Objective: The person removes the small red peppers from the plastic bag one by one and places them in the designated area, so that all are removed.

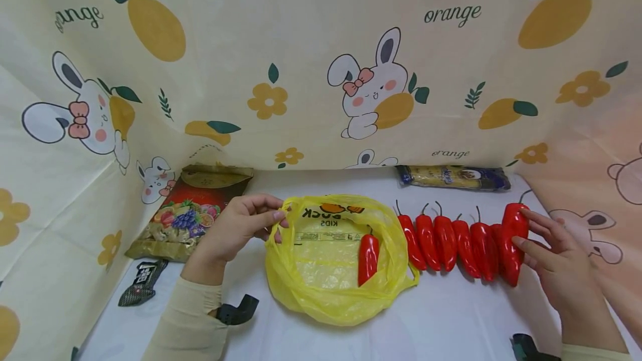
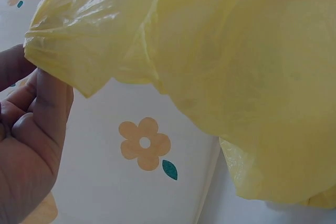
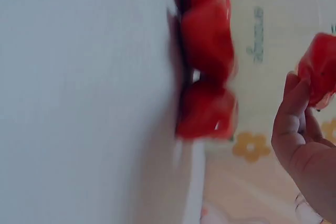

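Note:
A yellow plastic bag [image 1: 331,311] stands with its mouth spread wide on the white table, and one red chili pepper [image 1: 368,259] lies inside it. My left hand [image 1: 238,227] pinches the bag's left rim between thumb and fingers; the left wrist view shows the bag's yellow film [image 2: 210,51] stretched from that hand [image 2: 31,129]. At the right, my right hand [image 1: 562,255] holds a red chili pepper [image 1: 514,244] by its side, stem up. In the right wrist view this pepper [image 3: 321,66] is raised off the table. Several more red chili peppers [image 1: 443,241] stand in a row between the bag and my right hand.
A red and gold fruit-print packet [image 1: 188,213] leans at the left back, with a small black packet [image 1: 142,283] in front of it. A long noodle-like pack [image 1: 453,177] lies along the back edge. Patterned cloth walls [image 1: 301,27] surround the table [image 1: 451,322].

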Motion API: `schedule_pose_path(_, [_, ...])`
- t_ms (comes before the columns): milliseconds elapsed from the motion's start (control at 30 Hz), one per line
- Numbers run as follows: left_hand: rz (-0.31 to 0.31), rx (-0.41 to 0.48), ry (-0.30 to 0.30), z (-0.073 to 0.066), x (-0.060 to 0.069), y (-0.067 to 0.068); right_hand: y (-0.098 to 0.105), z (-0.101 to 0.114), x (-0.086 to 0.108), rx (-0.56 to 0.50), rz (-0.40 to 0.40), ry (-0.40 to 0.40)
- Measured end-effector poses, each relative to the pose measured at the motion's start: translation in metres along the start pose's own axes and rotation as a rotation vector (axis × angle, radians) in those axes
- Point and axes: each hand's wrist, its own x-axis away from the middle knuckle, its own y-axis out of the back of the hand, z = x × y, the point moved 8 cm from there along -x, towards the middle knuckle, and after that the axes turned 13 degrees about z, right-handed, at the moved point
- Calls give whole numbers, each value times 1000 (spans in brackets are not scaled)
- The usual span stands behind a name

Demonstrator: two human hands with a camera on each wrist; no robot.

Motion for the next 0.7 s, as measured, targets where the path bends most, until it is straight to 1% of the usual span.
schedule_pose_path(200, [-1,6,4,-1,0,0,37,-19,7,33,-152,-141])
schedule_pose_path(300, [-2,5,5,-1,0,-1,53,-27,10,60,-191,-192])
schedule_pose_path(367, [-2,3,4,-2,0,-1,61,-32,11,120,-211,-247])
schedule_pose_path(467, [0,1,4,-2,0,-1,70,-40,9,274,-204,-336])
schedule_pose_path(567, [3,-1,3,-2,0,-1,73,-49,6,415,-160,-419])
schedule_pose_path(700, [3,-6,2,-3,0,-1,75,-59,5,472,-118,-503])
